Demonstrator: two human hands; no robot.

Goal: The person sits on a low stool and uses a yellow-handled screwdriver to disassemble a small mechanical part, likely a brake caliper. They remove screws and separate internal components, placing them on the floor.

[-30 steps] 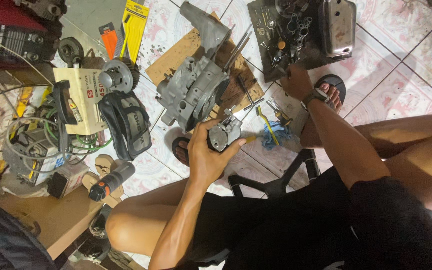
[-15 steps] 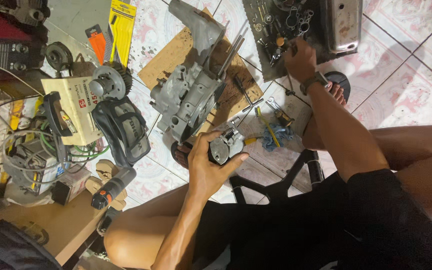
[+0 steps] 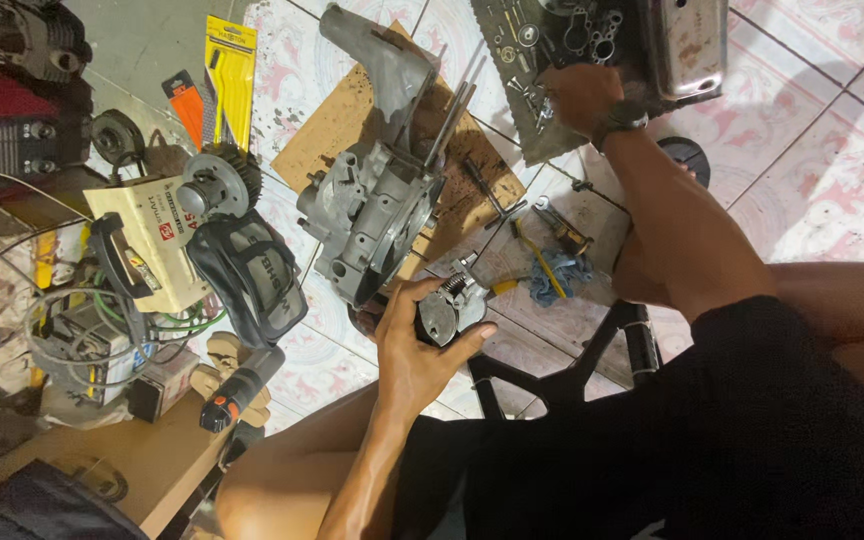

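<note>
head | L hand [image 3: 414, 350] grips piston part [image 3: 442, 315] | R hand [image 3: 577, 95] — prob. among small parts [image 3: 527, 60]

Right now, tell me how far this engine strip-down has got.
Done: the grey engine casing lies opened on the cardboard sheet, with loose small parts spread on the dark mat. In hand: the left hand grips a round metal part, while the right hand reaches among the mat's small parts. Left: the casing remains open and the parts unsorted.
</note>
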